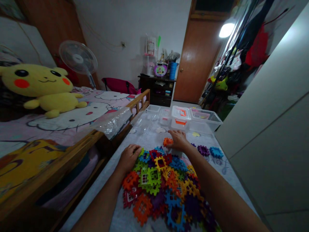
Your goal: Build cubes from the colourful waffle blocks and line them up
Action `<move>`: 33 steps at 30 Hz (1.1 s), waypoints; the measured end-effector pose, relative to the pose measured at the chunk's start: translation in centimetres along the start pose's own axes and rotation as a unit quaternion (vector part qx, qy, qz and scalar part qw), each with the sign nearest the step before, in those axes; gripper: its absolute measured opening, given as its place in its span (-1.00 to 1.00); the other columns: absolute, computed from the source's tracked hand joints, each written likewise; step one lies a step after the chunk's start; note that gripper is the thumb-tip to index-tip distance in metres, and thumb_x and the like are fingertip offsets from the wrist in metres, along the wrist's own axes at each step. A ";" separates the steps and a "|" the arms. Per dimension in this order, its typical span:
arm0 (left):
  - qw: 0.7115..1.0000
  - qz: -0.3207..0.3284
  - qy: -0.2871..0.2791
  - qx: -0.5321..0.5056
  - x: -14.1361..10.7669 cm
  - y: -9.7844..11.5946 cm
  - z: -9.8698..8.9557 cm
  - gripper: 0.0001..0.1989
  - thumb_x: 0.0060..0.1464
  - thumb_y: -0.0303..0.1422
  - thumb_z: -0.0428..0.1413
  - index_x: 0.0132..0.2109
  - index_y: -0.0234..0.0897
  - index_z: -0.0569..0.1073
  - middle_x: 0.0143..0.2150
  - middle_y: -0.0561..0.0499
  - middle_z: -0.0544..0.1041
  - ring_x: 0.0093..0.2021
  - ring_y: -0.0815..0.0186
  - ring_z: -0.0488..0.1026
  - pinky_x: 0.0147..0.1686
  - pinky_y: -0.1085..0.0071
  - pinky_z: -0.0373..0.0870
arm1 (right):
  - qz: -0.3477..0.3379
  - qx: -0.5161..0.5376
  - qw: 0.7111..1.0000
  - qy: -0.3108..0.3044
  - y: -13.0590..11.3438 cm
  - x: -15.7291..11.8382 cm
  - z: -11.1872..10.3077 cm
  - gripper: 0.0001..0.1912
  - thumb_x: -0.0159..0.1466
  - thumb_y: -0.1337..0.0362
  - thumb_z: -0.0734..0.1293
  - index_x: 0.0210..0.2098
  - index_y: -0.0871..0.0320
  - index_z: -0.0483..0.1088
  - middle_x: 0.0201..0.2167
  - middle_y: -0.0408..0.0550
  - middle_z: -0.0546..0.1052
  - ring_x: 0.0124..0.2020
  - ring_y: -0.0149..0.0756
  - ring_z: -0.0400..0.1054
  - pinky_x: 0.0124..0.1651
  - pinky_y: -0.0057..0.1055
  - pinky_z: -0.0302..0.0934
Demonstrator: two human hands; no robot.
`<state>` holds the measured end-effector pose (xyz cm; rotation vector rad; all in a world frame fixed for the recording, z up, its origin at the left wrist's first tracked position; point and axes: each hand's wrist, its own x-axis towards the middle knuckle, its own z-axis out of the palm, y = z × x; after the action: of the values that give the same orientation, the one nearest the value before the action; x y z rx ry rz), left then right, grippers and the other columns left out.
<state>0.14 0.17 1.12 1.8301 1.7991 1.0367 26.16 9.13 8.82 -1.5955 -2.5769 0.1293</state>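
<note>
A heap of colourful plastic interlocking blocks (pixel 154 175), square with toothed edges and some with window grids, lies on the cloth-covered table before me. My left hand (pixel 130 157) rests at the heap's upper left edge, fingers loosely bent against the green and blue pieces, holding nothing that I can see. Beyond the heap, my right hand (pixel 179 140) has its thumb and fingers around an orange block (pixel 167 141), just above or on the cloth. To the right of that hand, a purple block (pixel 203 150) and a blue block (pixel 216 152) lie apart from the heap.
Clear plastic boxes stand at the table's far end, including a lidded box (pixel 180 117) with orange latches and an open bin (pixel 206 120). A wooden bed rail (pixel 96 141) runs along the left. A pale cabinet (pixel 270 129) borders the right side.
</note>
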 end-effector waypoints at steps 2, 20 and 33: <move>1.000 0.001 -0.004 -0.008 0.0 -0.1 0.0 -0.64 0.17 -0.11 -0.07 -0.20 -0.25 0.50 -0.17 -0.07 0.50 -0.08 0.17 0.42 0.01 0.24 0.31 | -0.003 0.020 1.000 0.019 0.8 -1.6 -1.2 -0.32 0.11 0.15 0.39 0.19 0.11 0.20 0.16 0.12 0.35 0.16 0.04 0.16 0.11 -0.08 0.02; 1.000 0.004 -0.007 0.003 -0.1 0.4 -0.3 -0.61 0.13 -0.07 -0.04 -0.19 -0.26 0.49 -0.15 -0.06 0.49 -0.07 0.17 0.42 0.01 0.24 0.33 | -0.032 0.229 0.973 -0.014 2.5 -13.3 2.1 -0.45 0.09 0.43 0.26 0.10 0.11 0.30 0.02 0.04 0.43 0.10 -0.15 0.25 0.17 -0.18 0.13; 1.000 -0.007 -0.008 0.008 0.0 0.8 -0.5 -0.61 0.14 -0.07 -0.06 -0.20 -0.25 0.50 -0.17 -0.06 0.51 -0.08 0.17 0.44 0.01 0.25 0.34 | 0.043 0.114 0.992 0.012 4.3 -13.7 2.2 -0.55 0.05 0.29 0.31 -0.03 0.17 0.41 -0.11 0.08 0.42 -0.04 -0.07 0.26 0.06 -0.15 0.13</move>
<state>0.32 -0.04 2.00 1.8273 1.8127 1.0041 35.76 -1.25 5.43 -1.6115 -2.3758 0.3947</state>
